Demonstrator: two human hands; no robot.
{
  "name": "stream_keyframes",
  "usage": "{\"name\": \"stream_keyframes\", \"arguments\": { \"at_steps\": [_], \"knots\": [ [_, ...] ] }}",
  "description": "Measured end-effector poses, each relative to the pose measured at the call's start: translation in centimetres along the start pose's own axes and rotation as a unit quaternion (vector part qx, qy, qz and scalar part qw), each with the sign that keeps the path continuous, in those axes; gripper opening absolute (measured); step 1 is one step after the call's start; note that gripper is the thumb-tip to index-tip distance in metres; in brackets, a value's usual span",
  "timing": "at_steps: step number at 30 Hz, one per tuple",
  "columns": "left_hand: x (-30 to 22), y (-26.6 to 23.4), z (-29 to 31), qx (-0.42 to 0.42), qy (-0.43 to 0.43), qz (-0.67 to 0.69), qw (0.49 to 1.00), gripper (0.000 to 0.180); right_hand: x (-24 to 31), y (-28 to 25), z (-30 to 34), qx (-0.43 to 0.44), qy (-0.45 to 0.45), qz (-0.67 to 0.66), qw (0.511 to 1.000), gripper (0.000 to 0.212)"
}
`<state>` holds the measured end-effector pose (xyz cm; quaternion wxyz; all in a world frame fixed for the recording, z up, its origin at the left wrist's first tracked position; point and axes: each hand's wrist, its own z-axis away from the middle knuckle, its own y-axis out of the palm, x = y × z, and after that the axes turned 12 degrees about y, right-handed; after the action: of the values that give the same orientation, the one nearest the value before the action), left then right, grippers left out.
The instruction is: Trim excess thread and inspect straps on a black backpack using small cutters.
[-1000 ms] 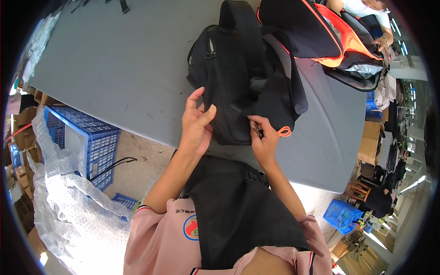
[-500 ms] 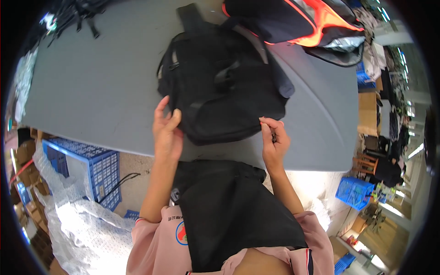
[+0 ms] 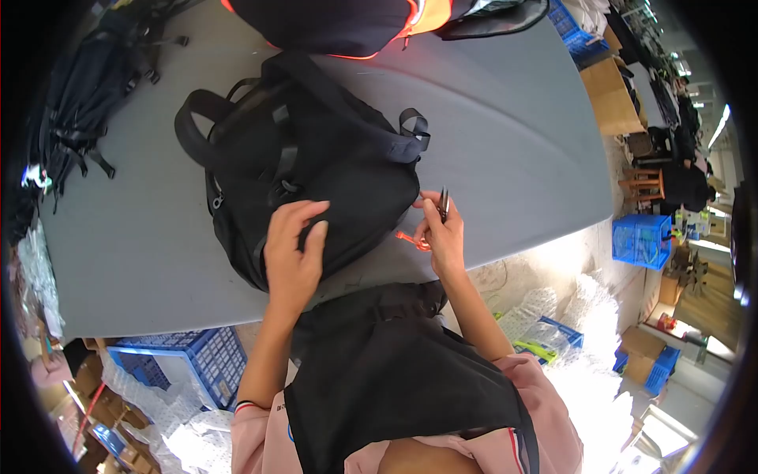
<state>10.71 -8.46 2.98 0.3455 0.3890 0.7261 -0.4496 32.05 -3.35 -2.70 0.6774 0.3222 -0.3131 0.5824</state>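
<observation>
A black backpack (image 3: pixel 332 182) lies on the grey table, turned at an angle, with its straps and buckles uppermost. Over its near left part is my left hand (image 3: pixel 293 251), fingers apart and curved, holding nothing; whether it touches the fabric I cannot tell. At the bag's right lower edge, my right hand (image 3: pixel 444 237) is closed around a small dark metal tool (image 3: pixel 444 202) that resembles thread snips. An orange-red looped piece (image 3: pixel 414 241) shows beside those fingers; whether it belongs to the tool or hangs from the bag is unclear.
A black bag with orange trim (image 3: pixel 332 24) lies at the table's far edge. Several black strapped bags (image 3: pixel 87 103) are piled at the far left. Below the table stand a blue crate (image 3: pixel 213 363) at left and another blue crate (image 3: pixel 641 240) at right.
The backpack has turned and shifted left and nearer in view. My left hand has moved onto its front, and my right hand has shifted left, its tool and the orange-red piece now showing.
</observation>
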Motion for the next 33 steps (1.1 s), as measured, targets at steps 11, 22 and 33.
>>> {"name": "stream_keyframes", "arguments": {
  "at_steps": [11,22,33],
  "knots": [
    [6.7,10.1,-10.1,0.313,0.232,-0.246,0.887,0.036,-0.6,1.8,-2.0,0.023,0.098,-0.144,0.984,0.047],
    [4.2,10.9,-15.5,0.547,0.209,-0.248,0.772,0.043,-0.6,1.8,-2.6,0.113,0.124,-0.271,0.948,0.045],
    [0.2,9.8,-13.4,0.525,-0.005,-0.211,0.825,0.044,-1.2,-0.5,-0.7,0.212,0.070,-0.184,0.957,0.034]
  ]
}}
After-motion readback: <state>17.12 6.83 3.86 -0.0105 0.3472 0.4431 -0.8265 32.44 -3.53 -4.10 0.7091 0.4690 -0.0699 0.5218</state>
